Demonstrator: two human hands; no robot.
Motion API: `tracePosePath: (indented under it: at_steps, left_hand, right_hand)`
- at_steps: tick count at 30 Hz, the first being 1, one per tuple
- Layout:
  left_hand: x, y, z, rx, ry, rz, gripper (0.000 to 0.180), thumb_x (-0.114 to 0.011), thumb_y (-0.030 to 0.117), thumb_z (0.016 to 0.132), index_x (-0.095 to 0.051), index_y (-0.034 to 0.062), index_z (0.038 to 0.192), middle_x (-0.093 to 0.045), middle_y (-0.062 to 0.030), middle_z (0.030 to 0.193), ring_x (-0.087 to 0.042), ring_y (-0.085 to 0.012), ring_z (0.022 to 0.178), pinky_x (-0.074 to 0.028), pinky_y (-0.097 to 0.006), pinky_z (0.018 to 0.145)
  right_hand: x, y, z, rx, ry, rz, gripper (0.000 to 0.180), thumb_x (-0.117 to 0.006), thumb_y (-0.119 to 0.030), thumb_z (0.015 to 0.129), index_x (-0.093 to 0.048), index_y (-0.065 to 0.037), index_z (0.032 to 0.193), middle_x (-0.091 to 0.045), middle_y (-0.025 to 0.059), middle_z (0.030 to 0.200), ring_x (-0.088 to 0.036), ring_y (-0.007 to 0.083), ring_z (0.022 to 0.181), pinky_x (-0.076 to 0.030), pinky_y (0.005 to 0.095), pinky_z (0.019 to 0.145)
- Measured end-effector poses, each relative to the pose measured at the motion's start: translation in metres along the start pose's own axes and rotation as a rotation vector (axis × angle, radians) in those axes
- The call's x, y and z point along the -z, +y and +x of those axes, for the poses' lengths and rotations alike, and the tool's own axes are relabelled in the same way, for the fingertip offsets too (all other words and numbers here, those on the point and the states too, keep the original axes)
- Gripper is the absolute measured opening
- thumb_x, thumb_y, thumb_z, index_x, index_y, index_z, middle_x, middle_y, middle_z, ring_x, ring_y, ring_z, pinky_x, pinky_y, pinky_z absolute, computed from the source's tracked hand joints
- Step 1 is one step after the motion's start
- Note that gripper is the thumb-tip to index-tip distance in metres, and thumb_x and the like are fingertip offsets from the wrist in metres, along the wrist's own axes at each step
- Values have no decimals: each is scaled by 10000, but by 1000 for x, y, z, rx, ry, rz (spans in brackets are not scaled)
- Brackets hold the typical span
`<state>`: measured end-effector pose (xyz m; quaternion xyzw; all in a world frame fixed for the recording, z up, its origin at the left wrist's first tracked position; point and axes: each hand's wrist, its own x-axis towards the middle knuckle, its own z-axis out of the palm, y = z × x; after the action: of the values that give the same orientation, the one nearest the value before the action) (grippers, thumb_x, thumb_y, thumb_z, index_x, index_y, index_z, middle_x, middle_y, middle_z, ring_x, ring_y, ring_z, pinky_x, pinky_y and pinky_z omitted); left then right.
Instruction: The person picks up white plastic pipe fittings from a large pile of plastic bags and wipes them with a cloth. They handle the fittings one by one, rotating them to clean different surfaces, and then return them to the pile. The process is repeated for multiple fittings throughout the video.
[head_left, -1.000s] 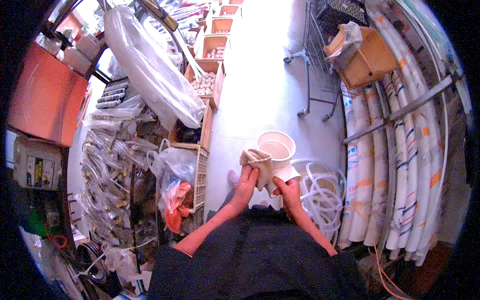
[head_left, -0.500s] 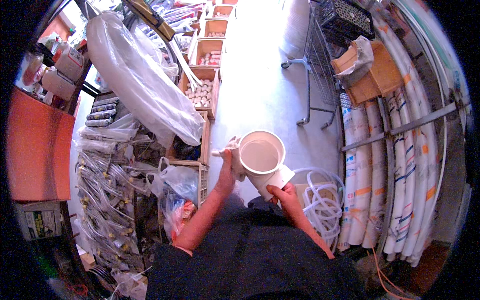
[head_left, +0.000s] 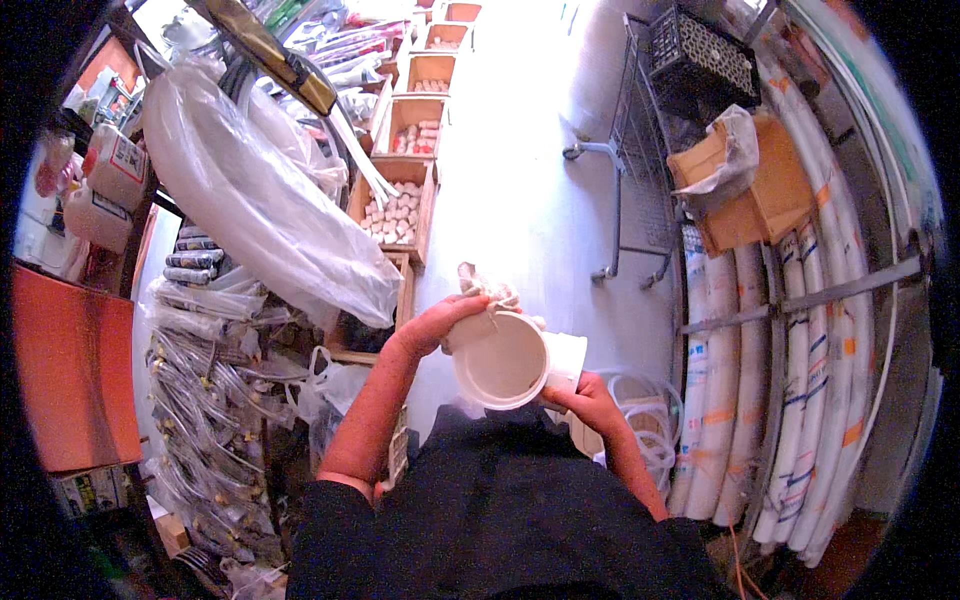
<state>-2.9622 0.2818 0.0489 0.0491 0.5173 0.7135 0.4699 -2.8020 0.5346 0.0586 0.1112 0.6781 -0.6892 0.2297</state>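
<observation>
A cream plastic pipe tee [head_left: 503,362] is held in front of my body, its wide round opening facing up toward me and its short side branch pointing right. My right hand [head_left: 592,402] grips it low on the right, by the branch, with the thumb on the near side. On the upper left of the rim, my left hand [head_left: 452,322] presses a crumpled pale cloth [head_left: 484,288] against the outer wall. Part of the cloth lies beneath the left fingers, and the far side of the pipe tee is hidden.
Wooden bins [head_left: 398,212] of small pipe fittings line the left side. A long plastic-wrapped bundle [head_left: 270,190] leans over bagged hoses [head_left: 200,400]. Right of me are a wire trolley [head_left: 640,150], a cardboard box [head_left: 745,185], wrapped white pipes [head_left: 715,400] and a coiled clear hose [head_left: 650,440].
The pipe tee has come nearer my body and turned, its side branch now pointing right rather than down-right. My left hand and the cloth have moved over the far left rim.
</observation>
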Motion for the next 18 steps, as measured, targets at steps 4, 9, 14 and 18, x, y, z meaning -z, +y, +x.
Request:
tracePosePath:
  at_steps: [4, 9, 14, 18]
  left_hand:
    - [-20, 63, 35, 91, 37, 408, 498, -631, 454, 849, -622, 25, 1101, -649, -33, 971, -602, -106, 871, -495, -254, 758]
    - [-80, 101, 91, -12, 63, 1170, 423, -554, 415, 855, -654, 10, 927, -664, -178, 881, -635, -343, 832, -480, -424, 768]
    - [-102, 61, 158, -509, 217, 1600, 299, -631, 203, 718, -595, 41, 966, -598, -113, 1095, -518, -275, 1116, -324, -437, 1037]
    - [-113, 64, 181, -555, 238, 1601, 504, -651, 246, 715, -544, 21, 1153, -558, -127, 1190, -436, -287, 1232, -252, -492, 1085]
  right_hand:
    - [40, -18, 40, 23, -51, -210, 271, -676, -225, 817, -667, -12, 984, -676, 49, 865, -609, 112, 791, -495, 290, 709]
    - [77, -68, 86, 66, -20, -620, 326, -643, -299, 808, -653, -5, 949, -665, 182, 827, -652, 270, 747, -495, 371, 683]
    - [123, -65, 127, 42, 123, -567, 310, -678, -234, 784, -627, 3, 978, -656, 88, 776, -605, 139, 716, -495, 323, 656]
    - [156, -50, 149, 192, 153, -455, 471, -710, -112, 733, -555, -61, 1175, -597, 122, 1162, -579, 195, 1041, -464, 341, 896]
